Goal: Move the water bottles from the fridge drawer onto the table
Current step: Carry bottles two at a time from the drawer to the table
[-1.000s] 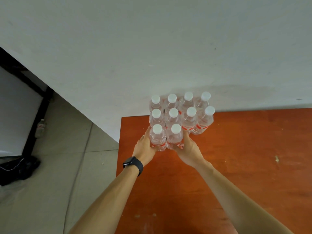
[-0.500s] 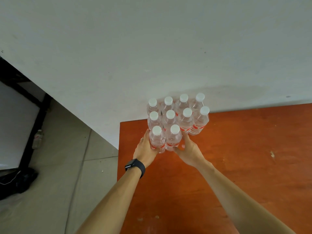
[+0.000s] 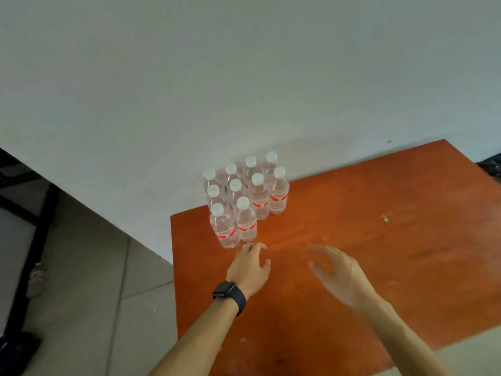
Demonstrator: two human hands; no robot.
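Several clear water bottles [image 3: 245, 198] with white caps and red labels stand upright in tight rows at the far left corner of the orange-brown table [image 3: 352, 240], against the white wall. The two nearest bottles [image 3: 234, 225] stand side by side in front. My left hand [image 3: 250, 264], with a black watch and a ring, hovers just in front of them, fingers apart, holding nothing. My right hand [image 3: 337, 270] is further right above the table, blurred, open and empty. The fridge drawer is not in view.
The table's left edge [image 3: 173, 267] drops to a tiled floor [image 3: 89, 280]. A black frame [image 3: 35, 240] stands at the far left with a bottle-like object [image 3: 36, 276] at its foot. Dark items [image 3: 490, 169] sit past the table's far right corner.
Both hands have let go of the two front bottles and pulled back toward me; the right hand moved off to the right. The view has shifted, so the bottles appear further away.
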